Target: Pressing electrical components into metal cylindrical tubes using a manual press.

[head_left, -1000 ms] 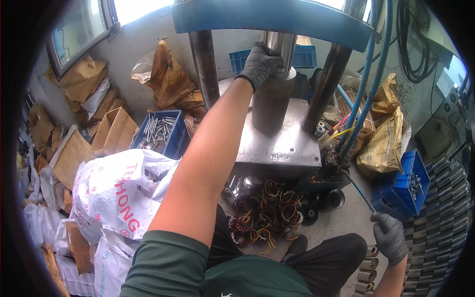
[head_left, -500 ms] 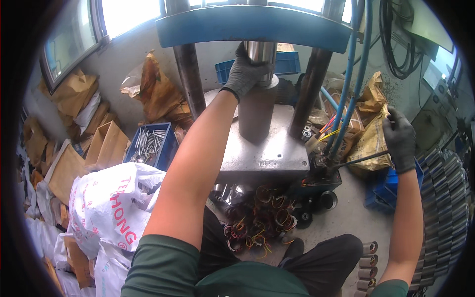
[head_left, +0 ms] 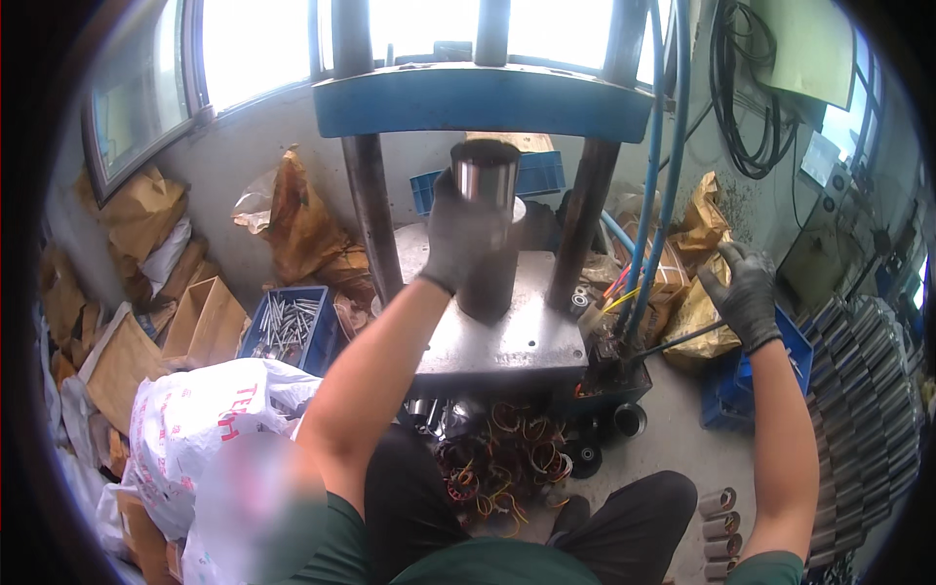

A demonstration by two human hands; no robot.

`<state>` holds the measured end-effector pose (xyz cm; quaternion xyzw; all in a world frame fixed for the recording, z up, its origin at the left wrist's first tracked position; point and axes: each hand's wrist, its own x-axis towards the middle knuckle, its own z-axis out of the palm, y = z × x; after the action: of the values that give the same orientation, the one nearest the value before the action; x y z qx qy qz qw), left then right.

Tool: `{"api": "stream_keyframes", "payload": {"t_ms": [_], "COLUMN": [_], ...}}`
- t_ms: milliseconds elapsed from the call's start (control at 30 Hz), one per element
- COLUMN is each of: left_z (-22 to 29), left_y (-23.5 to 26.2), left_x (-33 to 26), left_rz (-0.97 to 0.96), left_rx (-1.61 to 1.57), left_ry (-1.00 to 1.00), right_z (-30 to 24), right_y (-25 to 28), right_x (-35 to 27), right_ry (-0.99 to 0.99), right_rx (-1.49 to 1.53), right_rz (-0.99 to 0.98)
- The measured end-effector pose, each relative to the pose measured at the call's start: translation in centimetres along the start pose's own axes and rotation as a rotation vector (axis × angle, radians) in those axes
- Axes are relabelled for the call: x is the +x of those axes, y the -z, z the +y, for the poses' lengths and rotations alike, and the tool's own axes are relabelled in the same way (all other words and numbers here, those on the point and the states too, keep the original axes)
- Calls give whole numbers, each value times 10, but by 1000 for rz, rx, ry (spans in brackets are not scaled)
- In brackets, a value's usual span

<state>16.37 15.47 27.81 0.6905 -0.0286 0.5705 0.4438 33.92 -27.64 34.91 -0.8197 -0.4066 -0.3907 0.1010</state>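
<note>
My left hand [head_left: 458, 234], in a dark grey glove, is closed around a shiny metal cylinder [head_left: 487, 183] with a dark top end. The hand and the cylinder's lower part are slightly blurred. Behind and below them, a dark round post [head_left: 487, 292] stands on the press's metal bed [head_left: 507, 341]. The cylinder's top is in front of and below the blue crossbar [head_left: 483, 105]. My right hand [head_left: 746, 297], also gloved, is at the right with thumb and fingers apart, beside the end of a thin dark lever [head_left: 687, 336]. No object shows between its fingers.
Dark columns [head_left: 369, 214] flank the post. A blue bin of metal shafts [head_left: 288, 327] and a white sack [head_left: 195, 419] lie left. Wired motor coils [head_left: 502, 458] lie under the bed. Stacked metal cylinders [head_left: 853, 390] and blue crates [head_left: 726, 390] stand right.
My left hand has brought the cylinder nearer, out from under the crossbar, so its top now shows. My right hand's fingers have spread near the lever end. The view has tilted up.
</note>
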Motion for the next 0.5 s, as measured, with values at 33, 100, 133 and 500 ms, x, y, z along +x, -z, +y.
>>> {"api": "stream_keyframes", "payload": {"t_ms": [33, 100, 133, 500], "left_z": [18, 54, 69, 28], "left_y": [-14, -12, -8, 26], "left_x": [-22, -65, -84, -210], "left_rz": [47, 113, 166, 574], "left_rx": [73, 162, -152, -768], "left_ry": [27, 51, 172, 926], "right_z": [12, 5, 0, -138], "right_y": [3, 17, 22, 92], "right_x": [-10, -19, -26, -124], "right_ry": [33, 44, 57, 466], "right_rx": [14, 121, 118, -45], "right_rz": [34, 36, 38, -441]}}
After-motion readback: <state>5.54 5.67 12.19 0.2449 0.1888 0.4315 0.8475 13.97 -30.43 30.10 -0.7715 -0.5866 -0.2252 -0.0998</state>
